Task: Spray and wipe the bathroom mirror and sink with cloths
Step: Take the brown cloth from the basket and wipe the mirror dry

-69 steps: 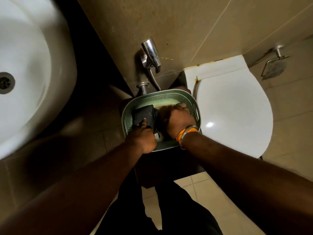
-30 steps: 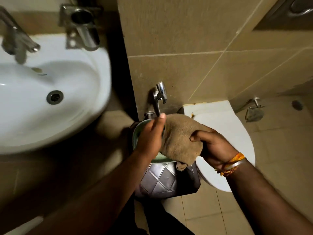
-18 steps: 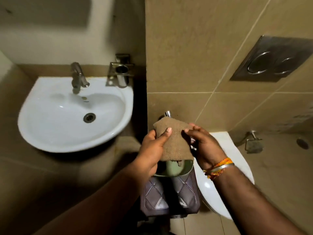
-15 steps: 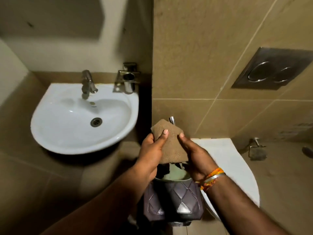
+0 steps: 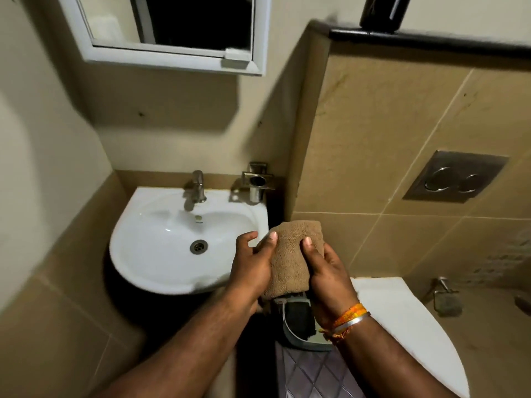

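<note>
- Two hands on one brown cloth [image 5: 290,257], held up in front of the body, just to the right of the sink [image 5: 161,239].
- Left hand [image 5: 253,271] curled round the cloth's left side, thumb across the front, fingers tucked behind.
- Right hand [image 5: 327,274] curled round the right side in the same way, thumb on the front, bright bands on the wrist.
- Cloth folded or bunched into a thick pad, hanging down a little between the palms.
- Looks soft, light and floppy, with a fuzzy face; probably easy to squeeze and not slippery.
- Best held by the two side edges as now, or bunched in one palm for rubbing. Too limp to push from one corner.
- Just under the cloth, a green basket [image 5: 290,334] with a dark cloth [image 5: 298,317] inside, set on a purple bin with a diamond pattern [image 5: 310,372].
- Further right, a white toilet lid [image 5: 402,320].
- Further left, the white sink with a drain [image 5: 198,246] and a steel tap [image 5: 196,186], plus a steel cup holder [image 5: 255,185] on the wall.
- Up high, the mirror [image 5: 172,24] in a white frame, well apart from the cloth.
- No spray bottle in sight for sure; only a dark thing on the ledge [image 5: 382,10], too cut off to name.
- Probably at the start of wiping: cloth picked, mirror and sink not touched yet.
</note>
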